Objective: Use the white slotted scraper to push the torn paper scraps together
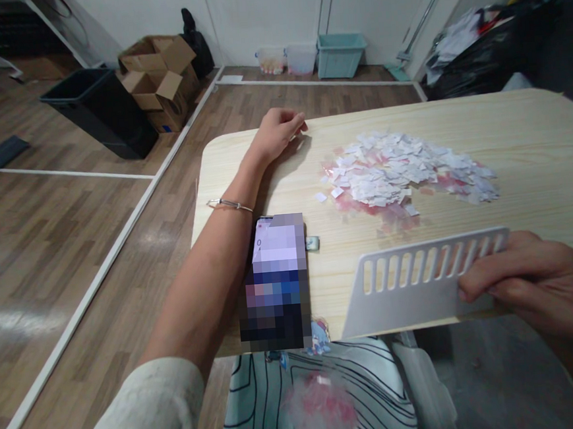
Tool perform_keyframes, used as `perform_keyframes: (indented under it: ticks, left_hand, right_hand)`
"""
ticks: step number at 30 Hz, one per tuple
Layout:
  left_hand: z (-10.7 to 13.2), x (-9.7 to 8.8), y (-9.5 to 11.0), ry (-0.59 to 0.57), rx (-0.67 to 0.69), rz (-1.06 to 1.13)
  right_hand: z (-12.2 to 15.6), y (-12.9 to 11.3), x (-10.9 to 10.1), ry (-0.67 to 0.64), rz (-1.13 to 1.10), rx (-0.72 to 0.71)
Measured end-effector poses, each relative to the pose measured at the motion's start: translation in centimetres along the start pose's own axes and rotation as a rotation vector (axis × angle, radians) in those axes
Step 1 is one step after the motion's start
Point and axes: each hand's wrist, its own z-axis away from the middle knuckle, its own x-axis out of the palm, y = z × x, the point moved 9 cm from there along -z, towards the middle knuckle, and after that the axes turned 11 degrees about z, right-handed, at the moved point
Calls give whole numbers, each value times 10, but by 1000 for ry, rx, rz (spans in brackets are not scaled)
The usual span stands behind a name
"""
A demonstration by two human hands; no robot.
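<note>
The left hand (279, 136) rests on the tabletop (551, 167), loosely half-open. The right hand (539, 270) grips a white, slotted plastic scraper (407, 305).

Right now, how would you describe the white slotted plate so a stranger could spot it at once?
Find the pale wood-grain table, then its near edge. There, the right hand holds a flat white plate. Unlike the small paper bits heaped beyond, it is one wide piece with a row of slots.
</note>
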Motion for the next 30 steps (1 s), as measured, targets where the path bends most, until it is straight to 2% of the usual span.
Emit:
perform_keyframes:
  ticks: [15, 21, 30]
  left_hand:
    - [-2, 1, -3, -15, 13, -16]
    - [-4, 0, -6, -2, 27, -15]
    - [-1, -2, -1, 14, 33, -10]
  right_hand:
    - [-1, -1, -2, 28, 22, 8]
    - [1, 1, 0, -4, -8, 16]
    - [3, 3, 0, 11, -14, 53]
